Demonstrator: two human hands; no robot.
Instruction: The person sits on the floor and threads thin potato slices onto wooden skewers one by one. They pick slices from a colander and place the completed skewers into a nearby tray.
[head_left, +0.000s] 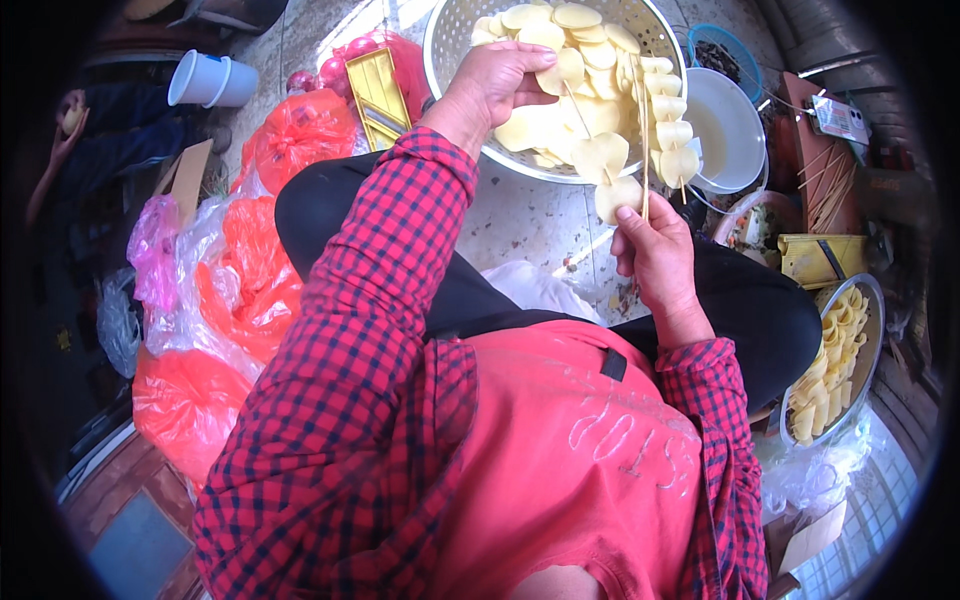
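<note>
Between thumb and fingers my left hand (499, 82) holds a thin potato slice (562, 71), at the upper tip of a wooden skewer (577, 110). Two more slices are threaded lower on that skewer. My right hand (660, 251) grips around the lowest slice (618, 199) and also holds several upright bare skewers (644, 142). Below my left hand a perforated metal colander (433, 56) holds many loose pale slices (592, 112). A filled skewer of folded slices (673, 135) lies at its right side, with its tip over the rim.
White bucket (727, 135) right of the colander; yellow slicer (821, 259) and metal bowl of skewered slices (870, 352) by my right knee. Red plastic bags (300, 135), a second yellow slicer (379, 97) and red-netted onions (334, 69) on the left. Another person's hand (73, 116) at far left.
</note>
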